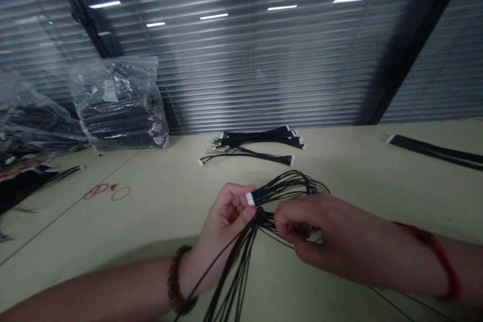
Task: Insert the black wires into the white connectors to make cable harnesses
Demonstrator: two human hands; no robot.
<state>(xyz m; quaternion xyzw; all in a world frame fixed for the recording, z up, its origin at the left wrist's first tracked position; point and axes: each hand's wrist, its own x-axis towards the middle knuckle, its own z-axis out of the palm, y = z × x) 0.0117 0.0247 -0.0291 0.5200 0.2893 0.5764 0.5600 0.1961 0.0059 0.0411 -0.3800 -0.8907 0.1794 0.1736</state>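
While the left hand [226, 214] pinches the white connector [250, 199] of a bundle of black wires [290, 186] between thumb and fingers, the right hand [320, 234] gathers strands just beside it, its fingertips closed and partly hiding them. Both hands hover above the pale table [358, 186], near the viewer's edge. A tight pinch close to the connector, with the strands separated right at the grip, probably best limits tangling. The connector's white end faces left; the bundle's long axis runs from it up and rightward, arcs over, and falls in loose ends toward the lower edge of the view. Beyond lie a pile of similar wire harnesses [252, 143], a clear plastic bag of black wires [121, 103], and a black wire strip [433, 153] at right. Red and orange rubber bands [101, 191] rest at left. A beaded bracelet [174, 279] circles the left wrist, a red cord [433, 256] the right.
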